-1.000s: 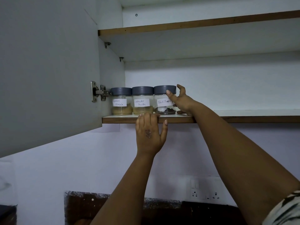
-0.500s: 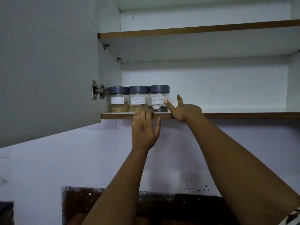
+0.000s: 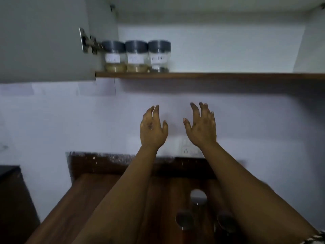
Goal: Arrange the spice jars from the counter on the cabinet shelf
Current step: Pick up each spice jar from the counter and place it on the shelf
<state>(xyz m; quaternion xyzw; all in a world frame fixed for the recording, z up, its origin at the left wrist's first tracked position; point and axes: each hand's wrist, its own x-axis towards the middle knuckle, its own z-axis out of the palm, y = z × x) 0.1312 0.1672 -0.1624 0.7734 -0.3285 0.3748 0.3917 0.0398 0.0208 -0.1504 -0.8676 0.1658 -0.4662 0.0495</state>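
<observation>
1. 3 spice jars [image 3: 136, 56] stand in a row on the cabinet shelf [image 3: 211, 75], above and to the left of both hands, touching or nearly touching one another. Each is upright, long axis vertical, grey lid on top and white label facing outward; the label writing is too blurred to read.
2. More jars [image 3: 198, 196] wait on the wooden counter [image 3: 84, 199] below, between the forearms. At least 3 lids show from above, so these also look upright, though blur hides their sides.
3. The left hand [image 3: 152, 128] and right hand [image 3: 201, 127] are raised in front of the wall, near each other, fingers loosely spread and holding nothing.
4. My reading: this is the gap between placements, with the shelf row begun but not complete.
5. The next move likely calls for reaching down to a counter jar, gripping it around the body, and setting it upright just right of the row, label forward.
</observation>
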